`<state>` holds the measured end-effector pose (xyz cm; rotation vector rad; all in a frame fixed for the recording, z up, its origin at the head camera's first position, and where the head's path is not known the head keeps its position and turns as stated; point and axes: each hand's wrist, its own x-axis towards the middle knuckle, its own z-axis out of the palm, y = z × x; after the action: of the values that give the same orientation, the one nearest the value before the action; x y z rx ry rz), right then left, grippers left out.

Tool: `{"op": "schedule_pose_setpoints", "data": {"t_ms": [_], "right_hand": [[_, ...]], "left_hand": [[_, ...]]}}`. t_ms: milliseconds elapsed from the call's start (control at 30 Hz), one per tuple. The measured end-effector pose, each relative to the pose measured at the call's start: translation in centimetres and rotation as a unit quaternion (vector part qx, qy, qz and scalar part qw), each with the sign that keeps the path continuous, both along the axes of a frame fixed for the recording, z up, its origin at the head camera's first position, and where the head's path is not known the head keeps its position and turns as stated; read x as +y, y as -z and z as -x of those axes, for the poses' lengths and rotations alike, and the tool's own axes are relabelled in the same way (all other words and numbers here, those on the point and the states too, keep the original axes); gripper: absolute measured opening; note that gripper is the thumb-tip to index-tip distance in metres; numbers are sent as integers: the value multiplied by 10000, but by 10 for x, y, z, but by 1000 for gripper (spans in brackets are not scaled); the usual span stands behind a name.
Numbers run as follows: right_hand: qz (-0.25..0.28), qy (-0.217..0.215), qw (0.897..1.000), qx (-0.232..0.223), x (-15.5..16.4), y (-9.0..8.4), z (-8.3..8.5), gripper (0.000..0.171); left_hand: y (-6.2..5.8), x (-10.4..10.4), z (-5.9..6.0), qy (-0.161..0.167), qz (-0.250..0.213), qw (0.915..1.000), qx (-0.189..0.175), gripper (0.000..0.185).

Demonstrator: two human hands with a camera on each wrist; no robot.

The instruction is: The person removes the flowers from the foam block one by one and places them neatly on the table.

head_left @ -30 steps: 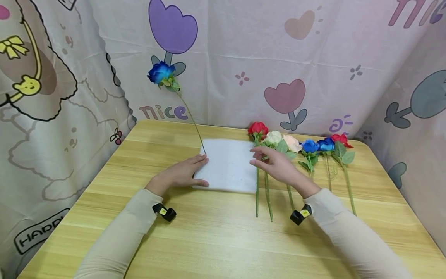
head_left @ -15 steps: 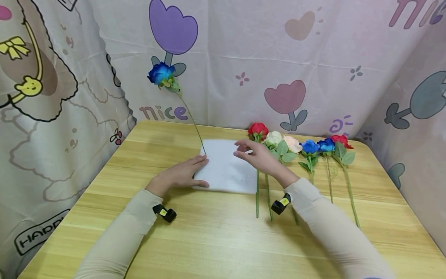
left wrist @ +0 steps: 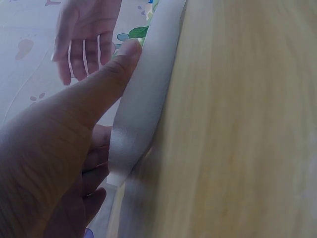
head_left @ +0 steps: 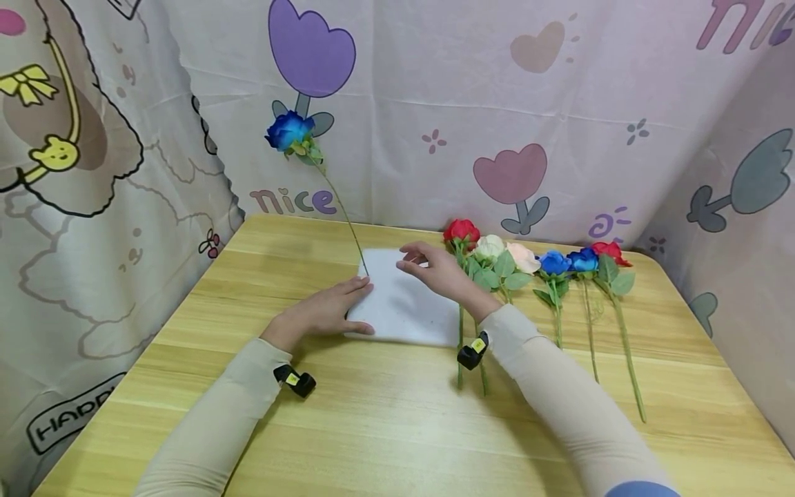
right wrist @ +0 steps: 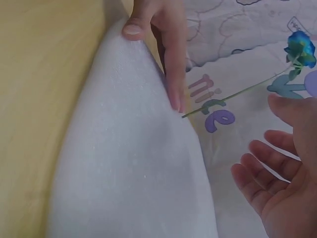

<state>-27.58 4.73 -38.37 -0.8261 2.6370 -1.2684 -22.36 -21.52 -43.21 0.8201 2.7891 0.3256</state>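
Observation:
A white foam block (head_left: 404,307) lies on the wooden table. From its far left part rises a blue artificial rose (head_left: 290,131), its thin stem leaning left. My left hand (head_left: 319,307) rests on the block's left edge, thumb and fingers spread apart. In the left wrist view its thumb (left wrist: 130,48) lies on the foam while the fingers are along the side. My right hand (head_left: 437,273) hovers over the block's right part, fingers loosely bent and holding nothing. The right wrist view shows it apart from the blue rose's stem (right wrist: 237,94).
Right of the block lie several artificial roses: a red rose (head_left: 462,231), a white rose (head_left: 488,246), a peach rose (head_left: 523,257), blue ones and another red rose (head_left: 611,252). Their stems point toward the near edge. A printed curtain (head_left: 404,103) hangs behind the table (head_left: 385,428).
My right hand has moved left from beside the roses to over the foam block. My left hand, the block and the standing blue rose have stayed in place.

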Motion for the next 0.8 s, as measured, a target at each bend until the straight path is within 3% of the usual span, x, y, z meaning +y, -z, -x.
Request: {"op": "schedule_pose_setpoints", "data": {"t_ms": [800], "right_hand": [[166, 57, 9995, -264, -36, 18, 25, 51]], "left_hand": [[-2, 0, -1, 58, -63, 10000, 45, 107]]}}
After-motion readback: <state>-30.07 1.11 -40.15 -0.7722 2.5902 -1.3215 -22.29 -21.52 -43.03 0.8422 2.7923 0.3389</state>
